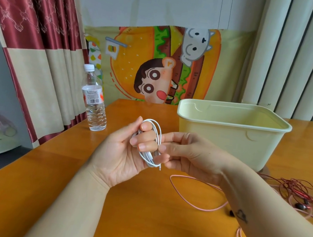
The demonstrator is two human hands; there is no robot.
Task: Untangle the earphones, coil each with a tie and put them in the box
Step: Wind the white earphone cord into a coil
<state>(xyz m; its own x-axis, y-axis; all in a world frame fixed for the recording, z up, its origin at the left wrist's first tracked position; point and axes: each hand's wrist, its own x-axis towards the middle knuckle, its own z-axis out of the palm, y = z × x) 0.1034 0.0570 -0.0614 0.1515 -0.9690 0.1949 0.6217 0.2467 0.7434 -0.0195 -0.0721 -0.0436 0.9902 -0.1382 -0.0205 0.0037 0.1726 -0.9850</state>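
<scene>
While the white earphones (158, 130) sit wound into a small coil, they are held above the table, in front of the box and clear of it. Their metal plug (159, 168) hangs at the bottom of the coil.

The left hand (126, 152) is raised with its palm turned up and towards the camera, forearm slanting in from the lower left. Its fingers are curled round the coil, gripping it, and the loops pass over the fingertips. The right hand (185, 153) reaches across from the right, back of the hand up. Its thumb and fingertips pinch the coil's right side, and a small heart outline is drawn on that forearm (241, 215).

Behind the hands the pale yellow box (227, 142) stands open on the wooden table (140, 214). A pink earphone cable (187, 199) loops loose on the table under the right arm. A red tangle of earphones (296, 188) lies just right of the box.

Near the table's left edge a clear water bottle (94, 103) stands upright. Its label carries a barcode, the print too small to read. A cartoon burger cloth (158, 65) hangs behind, a red and cream curtain (35, 24) at left.
</scene>
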